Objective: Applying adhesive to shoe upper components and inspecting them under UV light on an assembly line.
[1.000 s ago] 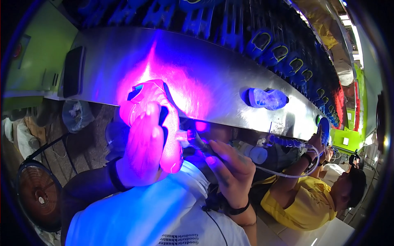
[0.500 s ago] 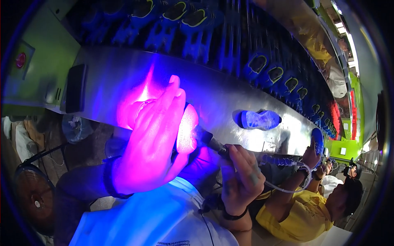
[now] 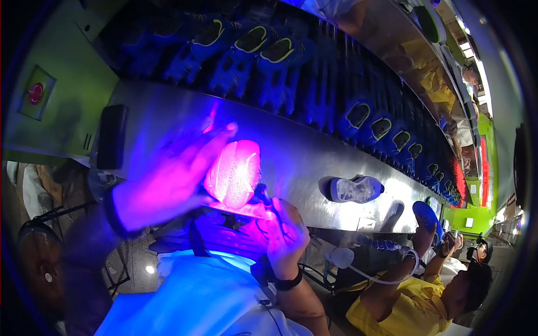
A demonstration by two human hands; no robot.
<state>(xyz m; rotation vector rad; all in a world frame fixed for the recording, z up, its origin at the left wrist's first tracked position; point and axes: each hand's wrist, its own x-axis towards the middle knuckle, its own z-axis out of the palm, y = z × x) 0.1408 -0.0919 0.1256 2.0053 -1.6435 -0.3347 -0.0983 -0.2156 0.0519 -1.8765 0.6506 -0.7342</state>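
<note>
Pink-lit shoe, one, rounded end showing; fine-grained surface, glare too strong to tell its true colour. Location: between the two hands, over the near edge of the metal table. Handling, as judged: light, firm but yielding under a squeeze, unlikely to break; possibly slick if its face is wet. Best hold: by the sides, fingers kept off the lit face.

Left hand: at the shoe's left side, fingers nearly straight, thumb lower; blurred, and whether it grips or merely steadies cannot be told.

Right hand: fingers closed on a slim dark brush, tip at the shoe's right edge; touching or just beside, unclear.

Also present: one pale sole-shaped piece lying on the table, well apart; blue shoes with yellow-green collars, in a row beyond.
</note>
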